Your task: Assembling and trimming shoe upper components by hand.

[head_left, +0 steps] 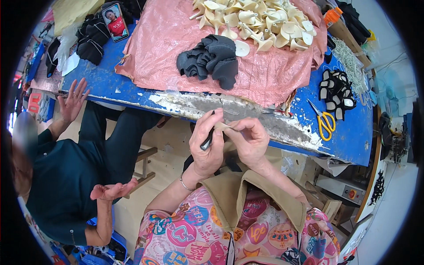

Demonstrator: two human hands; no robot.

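Note:
My left hand (207,145) is closed near the table's front edge, with a small black piece with a pale face (206,143) showing between its fingers. Beside it, my right hand (251,140) pinches a small cream-coloured piece (223,126), whose other end meets my left fingertips. The fingers hide most of both pieces. Beyond my hands lies a stack of dark grey foam pieces (211,59) on a pink woven sheet (154,57). A large heap of cream plastic shoe-heel-like parts (260,20) is piled farther back.
Yellow-handled scissors (326,123) lie on the blue table (357,141) at right, near black-and-white pieces (338,92) and white cords (351,62). A phone (115,22) stands at the back left. At left sits a co-worker (66,172), both hands raised and open.

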